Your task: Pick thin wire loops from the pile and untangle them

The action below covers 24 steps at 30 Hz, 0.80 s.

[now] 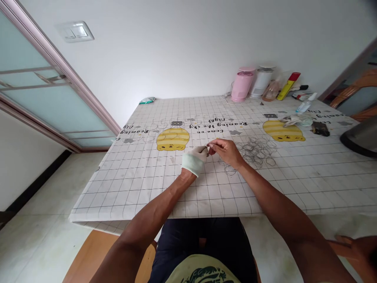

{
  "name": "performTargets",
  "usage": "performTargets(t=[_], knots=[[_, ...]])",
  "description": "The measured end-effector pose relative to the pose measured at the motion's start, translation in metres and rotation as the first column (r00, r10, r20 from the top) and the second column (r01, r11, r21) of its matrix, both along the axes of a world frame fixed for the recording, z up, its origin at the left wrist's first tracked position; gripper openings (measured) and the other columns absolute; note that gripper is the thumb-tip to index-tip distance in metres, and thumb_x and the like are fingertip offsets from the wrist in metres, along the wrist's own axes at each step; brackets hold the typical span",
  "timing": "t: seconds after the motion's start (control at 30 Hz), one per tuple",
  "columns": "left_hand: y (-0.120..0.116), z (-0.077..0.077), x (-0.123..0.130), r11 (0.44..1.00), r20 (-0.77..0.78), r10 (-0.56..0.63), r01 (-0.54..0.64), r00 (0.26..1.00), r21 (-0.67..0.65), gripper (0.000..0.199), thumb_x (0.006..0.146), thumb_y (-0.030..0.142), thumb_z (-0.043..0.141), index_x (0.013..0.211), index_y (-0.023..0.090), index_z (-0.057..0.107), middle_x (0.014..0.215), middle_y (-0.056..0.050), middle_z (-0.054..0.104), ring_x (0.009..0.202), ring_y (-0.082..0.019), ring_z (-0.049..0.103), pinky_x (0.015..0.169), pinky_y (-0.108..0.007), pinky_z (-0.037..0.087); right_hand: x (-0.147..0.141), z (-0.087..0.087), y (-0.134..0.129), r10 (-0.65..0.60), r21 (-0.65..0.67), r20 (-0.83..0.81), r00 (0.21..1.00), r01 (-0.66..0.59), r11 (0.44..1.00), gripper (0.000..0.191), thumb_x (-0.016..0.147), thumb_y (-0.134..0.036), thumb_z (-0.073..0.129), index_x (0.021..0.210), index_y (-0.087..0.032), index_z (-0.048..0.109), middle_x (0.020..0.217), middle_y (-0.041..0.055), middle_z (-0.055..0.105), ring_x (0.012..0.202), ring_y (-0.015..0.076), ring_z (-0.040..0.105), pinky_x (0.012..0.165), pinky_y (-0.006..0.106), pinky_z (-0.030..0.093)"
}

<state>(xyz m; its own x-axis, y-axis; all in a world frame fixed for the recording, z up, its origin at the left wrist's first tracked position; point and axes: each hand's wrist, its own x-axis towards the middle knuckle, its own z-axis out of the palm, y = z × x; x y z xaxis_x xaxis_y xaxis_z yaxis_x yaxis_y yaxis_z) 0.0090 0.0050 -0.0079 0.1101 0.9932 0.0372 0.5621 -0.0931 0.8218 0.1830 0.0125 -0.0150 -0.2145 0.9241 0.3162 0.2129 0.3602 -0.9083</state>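
My left hand (195, 156), in a whitish glove with a pale green cuff, is closed over the middle of the table. My bare right hand (226, 152) meets it fingertip to fingertip, thumb and index finger pinched. Whatever lies between the fingers is too small and too covered to name. Just right of my right hand spreads a tangled pile of thin dark wire rings (259, 152), a few of them loose around its edge. Fainter thin rings (147, 135) lie scattered on the far left part of the cloth.
A checked tablecloth (141, 184) covers the table. Along the back stand a pink cylinder (243, 84), a white one (261, 83), a yellow-red can (288, 86) and a spray bottle (306, 103). A crumpled glove (300, 121) and a dark metal vessel (361, 135) are at right; a green packet (147, 100), back left.
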Motion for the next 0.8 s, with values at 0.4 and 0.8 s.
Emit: performTargets(t=[0.4, 0.8], knots=[[0.011, -0.010, -0.005, 0.993, 0.196, -0.077, 0.093, 0.978, -0.071, 0.030, 0.093, 0.040, 0.058, 0.097, 0.022, 0.081, 0.084, -0.002, 0.076, 0.078, -0.017, 0.067, 0.070, -0.026, 0.049, 0.008, 0.008, -0.002, 0.012, -0.022, 0.169, 0.986, -0.008, 1.000, 0.028, 0.097, -0.046, 0.064, 0.091, -0.022, 0.077, 0.062, -0.0012, 0.064, 0.058, 0.0151, 0.056, 0.056, 0.029, 0.042], [0.017, -0.009, -0.017, 0.928, 0.290, -0.214, 0.287, 0.933, -0.237, 0.026, 0.089, 0.039, 0.067, 0.090, 0.016, 0.079, 0.091, -0.007, 0.077, 0.068, -0.013, 0.063, 0.060, -0.025, 0.051, 0.013, 0.012, -0.003, 0.039, -0.042, 0.128, 0.991, -0.034, 0.999, 0.032, 0.098, -0.050, 0.064, 0.092, -0.020, 0.077, 0.062, 0.0007, 0.066, 0.059, 0.0162, 0.060, 0.055, 0.030, 0.046]])
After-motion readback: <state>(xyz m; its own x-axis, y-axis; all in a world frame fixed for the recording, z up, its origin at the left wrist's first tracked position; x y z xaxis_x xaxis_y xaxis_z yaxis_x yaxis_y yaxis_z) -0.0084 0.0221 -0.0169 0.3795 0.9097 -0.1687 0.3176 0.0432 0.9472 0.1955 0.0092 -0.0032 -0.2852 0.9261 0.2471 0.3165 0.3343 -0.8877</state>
